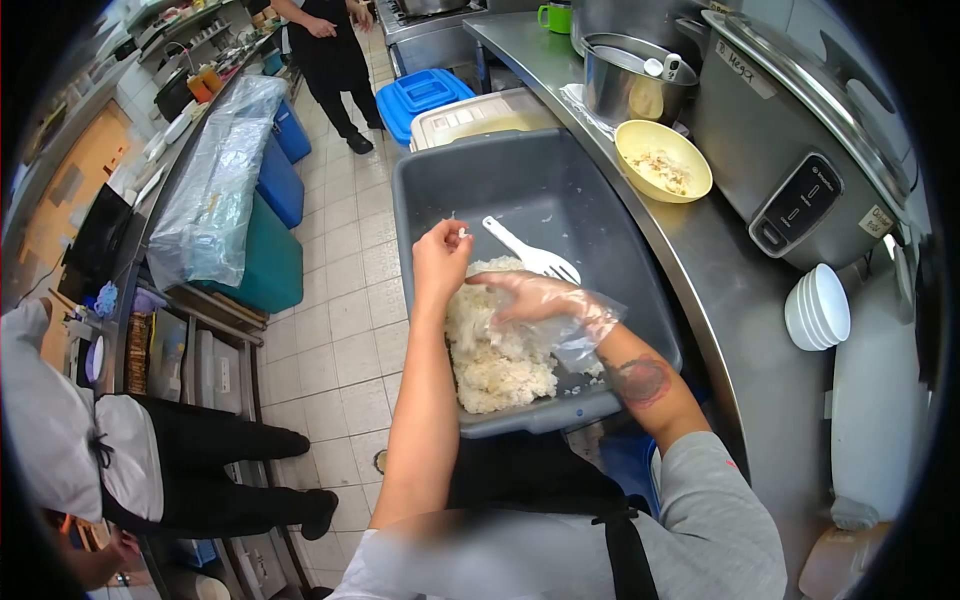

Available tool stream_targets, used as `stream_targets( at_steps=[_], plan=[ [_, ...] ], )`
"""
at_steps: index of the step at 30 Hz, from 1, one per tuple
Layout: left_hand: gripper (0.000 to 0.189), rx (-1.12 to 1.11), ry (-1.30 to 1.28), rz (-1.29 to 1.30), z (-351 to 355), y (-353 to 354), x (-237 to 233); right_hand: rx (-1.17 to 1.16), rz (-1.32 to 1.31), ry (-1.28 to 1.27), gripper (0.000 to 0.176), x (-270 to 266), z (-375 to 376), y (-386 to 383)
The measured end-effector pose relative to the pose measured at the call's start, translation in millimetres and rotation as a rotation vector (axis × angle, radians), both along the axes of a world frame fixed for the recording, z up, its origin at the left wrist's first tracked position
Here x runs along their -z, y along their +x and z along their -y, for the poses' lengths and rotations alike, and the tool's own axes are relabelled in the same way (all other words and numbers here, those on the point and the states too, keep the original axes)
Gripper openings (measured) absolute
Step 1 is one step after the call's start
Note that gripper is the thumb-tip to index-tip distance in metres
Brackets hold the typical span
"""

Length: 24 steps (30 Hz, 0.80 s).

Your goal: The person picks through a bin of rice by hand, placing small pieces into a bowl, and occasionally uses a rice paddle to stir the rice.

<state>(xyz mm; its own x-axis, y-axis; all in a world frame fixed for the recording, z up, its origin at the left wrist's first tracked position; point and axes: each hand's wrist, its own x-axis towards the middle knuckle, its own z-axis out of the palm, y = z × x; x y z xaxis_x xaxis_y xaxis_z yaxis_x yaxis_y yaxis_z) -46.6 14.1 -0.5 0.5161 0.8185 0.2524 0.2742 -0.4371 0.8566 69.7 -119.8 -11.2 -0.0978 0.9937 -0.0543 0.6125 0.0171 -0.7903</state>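
Observation:
A heap of cooked white rice lies in a large grey plastic tub. My right hand, in a clear plastic glove, rests on the rice with its fingers stretched out and apart. At the tub's left side, above the rice, is my left hand. It is bare, its fingers curled together, with a tiny white bit at the fingertips that I cannot make out. A white slotted rice paddle lies beyond my right hand, its handle pointing away toward the far left.
On the steel counter at right stand a yellow bowl with food scraps, a large rice cooker, a metal pot and stacked white bowls. One co-worker is at left, another farther back.

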Motion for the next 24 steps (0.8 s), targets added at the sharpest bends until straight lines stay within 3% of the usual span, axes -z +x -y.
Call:
stream_targets(
  at_steps=[2, 6, 9, 10, 13, 14, 17, 18, 22, 24],
  plan=[
    [0.019, 0.002, 0.016, -0.01, 0, 1, 0, -0.02, -0.099, 0.034, 0.052, 5, 4, 20],
    [0.019, 0.025, 0.027, -0.023, 5, 8, -3, 0.216, -0.235, -0.048, 0.031, 34, 1, 33],
    [0.019, 0.049, 0.041, -0.063, 6, 7, -7, 0.099, -0.032, 0.064, 0.029, 31, 5, 24],
    [0.019, 0.061, 0.045, -0.08, 6, 7, -7, 0.065, -0.121, 0.144, 0.031, 29, 4, 18],
    [0.018, 0.013, 0.02, -0.07, 7, 7, -9, -0.14, 0.028, 0.472, 0.033, 30, -3, -2],
    [0.018, 0.025, 0.028, -0.073, 7, 7, -8, -0.219, 0.076, 0.423, 0.03, 35, -4, -9],
    [0.018, 0.051, 0.05, -0.082, 7, 8, -6, -0.107, 0.313, 0.165, 0.025, 47, 1, -26],
    [0.018, 0.05, 0.052, -0.08, 8, 7, -5, -0.088, 0.263, 0.024, 0.021, 41, -3, -21],
    [0.019, 0.048, 0.026, -0.096, 8, 6, -4, 0.079, 0.599, -0.136, 0.019, 45, -9, -6],
    [0.019, 0.045, 0.045, -0.109, 8, 7, -4, 0.185, 0.618, -0.245, 0.02, 68, -14, 11]
  ],
)
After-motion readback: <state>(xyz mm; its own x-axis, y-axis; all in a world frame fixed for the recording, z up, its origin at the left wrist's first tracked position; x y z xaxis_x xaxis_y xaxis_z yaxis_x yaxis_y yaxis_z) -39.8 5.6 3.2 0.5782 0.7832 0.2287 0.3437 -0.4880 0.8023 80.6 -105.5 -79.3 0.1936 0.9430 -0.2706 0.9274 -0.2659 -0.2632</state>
